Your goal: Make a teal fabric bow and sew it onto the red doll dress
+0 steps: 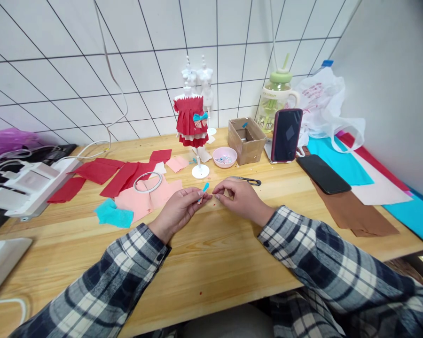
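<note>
Low over the wooden table, my left hand (181, 209) pinches a small blue and pink paper bow (205, 188) between thumb and fingers. Close to its right, my right hand (242, 199) has thumb and forefinger together; whatever they hold, if anything, is too small to make out. Behind both hands stands a white mini dress form (200, 171) in a ruffled red dress (189, 117), with a blue and pink bow at its waist. A pair of thread snips (251, 181) lies just beyond my right hand. A pink bowl (224, 157) of small beads stands beside the dress form.
Red paper pieces (102, 170), pink sheets (137, 199), a blue scrap (113, 213) and a white ring (147, 182) lie left. A cardboard box (246, 141), propped phone (286, 135), bottle (277, 101) and flat black phone (323, 173) are right. A power strip (31, 188) sits far left.
</note>
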A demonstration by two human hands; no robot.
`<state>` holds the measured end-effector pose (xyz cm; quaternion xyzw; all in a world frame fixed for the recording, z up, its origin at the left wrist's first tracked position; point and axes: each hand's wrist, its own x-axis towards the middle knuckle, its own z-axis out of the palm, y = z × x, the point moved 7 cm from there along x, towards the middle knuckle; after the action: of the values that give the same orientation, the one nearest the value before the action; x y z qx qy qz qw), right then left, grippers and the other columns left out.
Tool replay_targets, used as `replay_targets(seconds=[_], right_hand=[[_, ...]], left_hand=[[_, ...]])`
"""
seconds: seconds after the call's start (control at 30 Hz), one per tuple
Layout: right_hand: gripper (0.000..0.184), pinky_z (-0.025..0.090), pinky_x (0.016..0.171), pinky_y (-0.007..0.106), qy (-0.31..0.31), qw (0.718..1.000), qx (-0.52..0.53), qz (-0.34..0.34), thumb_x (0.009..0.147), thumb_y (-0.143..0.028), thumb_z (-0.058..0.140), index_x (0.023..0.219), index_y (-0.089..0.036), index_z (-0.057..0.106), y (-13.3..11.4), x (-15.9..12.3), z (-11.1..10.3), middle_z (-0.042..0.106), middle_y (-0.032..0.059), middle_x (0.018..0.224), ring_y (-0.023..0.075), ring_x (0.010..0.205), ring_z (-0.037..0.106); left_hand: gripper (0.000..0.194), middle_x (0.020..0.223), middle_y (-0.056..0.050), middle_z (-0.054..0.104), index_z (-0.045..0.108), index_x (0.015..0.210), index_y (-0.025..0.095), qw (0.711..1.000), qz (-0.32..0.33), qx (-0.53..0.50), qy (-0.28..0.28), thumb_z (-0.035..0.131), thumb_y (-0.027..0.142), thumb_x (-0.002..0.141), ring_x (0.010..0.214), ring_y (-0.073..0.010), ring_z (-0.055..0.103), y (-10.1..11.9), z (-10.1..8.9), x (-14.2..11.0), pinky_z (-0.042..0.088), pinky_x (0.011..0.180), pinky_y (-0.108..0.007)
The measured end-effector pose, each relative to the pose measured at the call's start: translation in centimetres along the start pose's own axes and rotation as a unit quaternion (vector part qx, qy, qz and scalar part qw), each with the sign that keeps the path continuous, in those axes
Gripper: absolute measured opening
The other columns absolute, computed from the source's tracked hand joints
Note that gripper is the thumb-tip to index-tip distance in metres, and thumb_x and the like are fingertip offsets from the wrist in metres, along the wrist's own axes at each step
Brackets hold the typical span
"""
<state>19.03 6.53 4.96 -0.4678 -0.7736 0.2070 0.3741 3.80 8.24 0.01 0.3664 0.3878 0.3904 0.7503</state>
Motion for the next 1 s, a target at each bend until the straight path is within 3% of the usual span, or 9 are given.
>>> replay_targets(seconds=[0.2,0.33,0.43,0.67,0.8,0.9,1.0], right_hand=[[0.038,0.043,0.09,0.038,0.068,0.996,-0.05,-0.026,0.081,-0.018,0.062,0.119,-0.017,0.06,-0.3,-0.2,-1.1,0.067,0.0093,0.107,0.0228,0.101,0.057],[0.022,0.043,0.089,0.037,0.003,0.995,-0.052,-0.087,0.082,-0.018,0.061,0.104,-0.017,0.066,-1.4,-0.4,0.3,0.07,0.0078,0.102,0.0219,0.095,0.059],[0.014,0.043,0.082,0.034,-0.029,0.993,-0.082,-0.084,0.086,-0.02,0.061,0.097,-0.017,0.069,-1.2,-0.4,0.9,0.072,0.0066,0.093,0.0205,0.086,0.059],[0.009,0.043,0.08,0.033,-0.011,0.993,-0.084,-0.078,0.083,-0.022,0.067,0.09,-0.017,0.071,-0.8,-0.2,0.5,0.071,0.0064,0.092,0.0192,0.087,0.06],[0.005,0.043,0.079,0.031,-0.01,0.997,-0.066,-0.042,0.08,-0.016,0.066,0.084,-0.017,0.07,-0.6,-0.2,0.5,0.071,0.0047,0.088,0.0182,0.084,0.061],[0.01,0.043,0.078,0.031,-0.016,0.998,-0.056,-0.016,0.077,-0.013,0.066,0.083,-0.018,0.071,-0.1,-0.2,0.6,0.071,0.0034,0.087,0.0178,0.083,0.061],[0.01,0.043,0.077,0.03,-0.028,0.999,-0.043,0.004,0.078,-0.014,0.066,0.084,-0.019,0.072,0.3,-0.2,0.8,0.071,0.0026,0.086,0.0175,0.083,0.062]], left_hand=[[0.006,0.085,-0.007,0.074,0.069,0.077,0.011,1.0,-0.005,-0.023,-0.014,0.072,0.017,0.076,0.091,-0.0155,0.069,-0.3,0.1,0.0,0.052,0.094,-0.026],[0.007,0.086,-0.007,0.073,0.069,0.075,0.011,0.998,-0.013,-0.025,-0.05,0.074,0.017,0.074,0.09,-0.015,0.068,-0.5,1.1,-0.3,0.051,0.095,-0.028],[0.009,0.084,-0.006,0.073,0.07,0.073,0.012,0.998,-0.02,-0.005,-0.059,0.076,0.018,0.072,0.085,-0.0138,0.067,-0.7,1.3,-0.4,0.05,0.092,-0.027],[0.014,0.081,-0.005,0.073,0.071,0.075,0.012,0.998,-0.025,0.012,-0.062,0.08,0.02,0.068,0.078,-0.0111,0.065,-1.1,0.8,-0.3,0.049,0.075,-0.02],[0.015,0.081,-0.005,0.073,0.071,0.077,0.011,0.997,-0.032,0.022,-0.07,0.08,0.021,0.069,0.076,-0.0099,0.064,-1.3,0.9,-0.3,0.048,0.07,-0.017],[0.016,0.081,-0.005,0.073,0.071,0.076,0.011,0.996,-0.042,0.009,-0.077,0.081,0.021,0.068,0.078,-0.0105,0.065,-1.4,1.0,-0.5,0.05,0.075,-0.018],[0.013,0.083,-0.007,0.073,0.071,0.072,0.01,0.994,-0.048,-0.028,-0.091,0.079,0.019,0.069,0.085,-0.0144,0.067,-1.1,1.3,-0.6,0.051,0.09,-0.026]])
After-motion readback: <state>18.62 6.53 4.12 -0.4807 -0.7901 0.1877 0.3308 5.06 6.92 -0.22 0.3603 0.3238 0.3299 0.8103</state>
